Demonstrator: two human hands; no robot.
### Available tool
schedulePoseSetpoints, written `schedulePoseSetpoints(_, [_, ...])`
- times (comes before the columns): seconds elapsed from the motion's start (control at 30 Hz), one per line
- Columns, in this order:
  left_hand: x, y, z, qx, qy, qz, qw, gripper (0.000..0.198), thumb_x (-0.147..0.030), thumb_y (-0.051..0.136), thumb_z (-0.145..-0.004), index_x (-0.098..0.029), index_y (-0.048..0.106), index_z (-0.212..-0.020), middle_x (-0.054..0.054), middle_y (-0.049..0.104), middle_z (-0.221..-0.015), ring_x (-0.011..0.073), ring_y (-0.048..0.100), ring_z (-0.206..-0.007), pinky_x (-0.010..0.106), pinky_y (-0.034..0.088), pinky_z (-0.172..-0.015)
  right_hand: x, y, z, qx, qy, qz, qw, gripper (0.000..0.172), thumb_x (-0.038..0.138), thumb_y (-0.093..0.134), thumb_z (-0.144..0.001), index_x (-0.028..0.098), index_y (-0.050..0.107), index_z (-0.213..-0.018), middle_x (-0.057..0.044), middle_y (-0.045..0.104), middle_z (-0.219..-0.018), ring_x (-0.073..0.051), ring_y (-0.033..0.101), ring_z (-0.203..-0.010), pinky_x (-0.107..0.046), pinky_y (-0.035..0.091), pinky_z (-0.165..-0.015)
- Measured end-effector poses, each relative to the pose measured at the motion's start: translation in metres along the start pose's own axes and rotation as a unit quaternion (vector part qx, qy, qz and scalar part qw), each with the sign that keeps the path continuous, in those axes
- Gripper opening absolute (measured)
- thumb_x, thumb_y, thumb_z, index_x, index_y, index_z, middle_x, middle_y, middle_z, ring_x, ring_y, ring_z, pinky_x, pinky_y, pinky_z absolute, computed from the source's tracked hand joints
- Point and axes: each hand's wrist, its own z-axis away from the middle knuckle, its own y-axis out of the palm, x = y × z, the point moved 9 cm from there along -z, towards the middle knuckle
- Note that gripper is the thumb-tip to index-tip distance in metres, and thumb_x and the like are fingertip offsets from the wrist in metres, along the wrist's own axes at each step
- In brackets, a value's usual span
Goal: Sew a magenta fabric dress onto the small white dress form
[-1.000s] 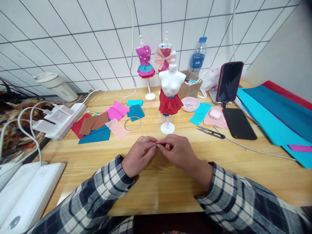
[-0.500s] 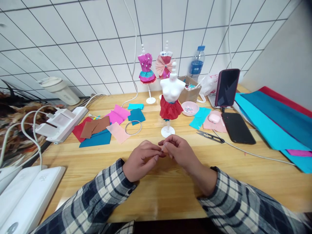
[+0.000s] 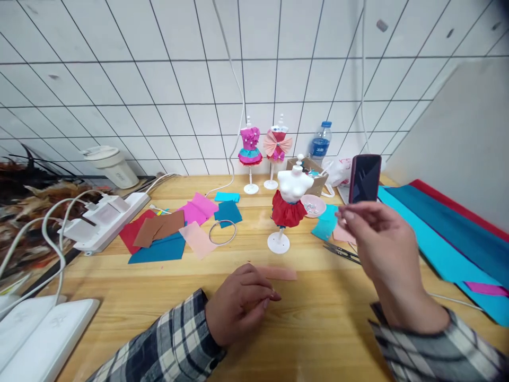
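Observation:
My left hand (image 3: 243, 301) rests low over the table with its thumb and fingers pinched together. Whatever is between its fingertips is too small to make out. Just beyond those fingers lies a narrow peach strip (image 3: 280, 273), flat on the wood. Raised on the right, my right hand (image 3: 387, 249) has thumb and forefinger pressed together; I cannot make out what they pinch. Between and beyond my hands stands a white mini dress form (image 3: 295, 183) on a round base, wearing a gathered red skirt (image 3: 287, 208). Black thread snips (image 3: 340, 252) lie left of my right wrist, partly covered.
At the back stand two dressed mini forms (image 3: 250, 140), a water bottle (image 3: 320, 142) and a propped phone (image 3: 365, 178). A pink dish (image 3: 313, 206) holds small beads. Cloth pieces (image 3: 169, 225) and a metal ring (image 3: 222, 232) lie left, near a power strip (image 3: 115, 223). Blue sheets (image 3: 449, 244) lie right.
My right hand has moved away from my left, up and to the right. The peach strip now shows on the table past my left fingers. The view has tilted upward.

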Motion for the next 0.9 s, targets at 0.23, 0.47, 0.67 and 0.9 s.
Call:
schedulePoseSetpoints(0.23, [0.007,0.003,0.0,0.004,0.003,-0.024,1.0,0.026,-0.008,0.051,-0.08,-0.018,0.07,-0.094,0.006,0.073,-0.087,0.0173,0.06,-0.078,0.032,0.044,-0.072,0.0,0.033,-0.124,-0.024,-0.171,0.094,0.98,0.009,0.021,0.068,-0.075,0.019,0.069,-0.084,-0.005,0.072,-0.088,-0.021,0.07,-0.083,-0.04,0.057,-0.082])
schedulePoseSetpoints(0.47, [0.012,0.002,0.002,-0.005,0.014,-0.031,0.999,0.029,-0.01,0.05,-0.079,-0.019,0.071,-0.096,0.006,0.072,-0.084,0.0169,0.059,-0.074,0.032,0.043,-0.07,-0.032,0.043,-0.176,0.018,-0.123,0.138,0.983,0.027,0.014,0.053,-0.082,0.02,0.065,-0.105,-0.007,0.069,-0.115,-0.02,0.064,-0.11,-0.04,0.048,-0.098])
schedulePoseSetpoints(0.67, [0.016,-0.007,0.003,-0.056,0.003,-0.042,0.998,0.03,-0.01,0.052,-0.08,-0.02,0.071,-0.1,0.005,0.07,-0.075,0.0158,0.057,-0.068,0.031,0.042,-0.067,-0.012,0.007,-0.051,-0.071,-0.225,0.09,0.968,0.022,0.032,0.052,-0.091,0.023,0.062,-0.109,-0.004,0.068,-0.091,-0.016,0.065,-0.081,-0.031,0.053,-0.075])
schedulePoseSetpoints(0.9, [0.014,-0.015,0.003,-0.098,0.014,-0.056,0.993,0.03,-0.009,0.05,-0.083,-0.021,0.069,-0.103,0.003,0.068,-0.072,0.0153,0.056,-0.068,0.03,0.043,-0.067,-0.03,0.079,0.081,0.284,-0.136,0.159,0.936,0.013,0.029,0.063,-0.086,0.025,0.074,-0.09,-0.003,0.065,-0.081,-0.014,0.058,-0.068,-0.027,0.047,-0.06])
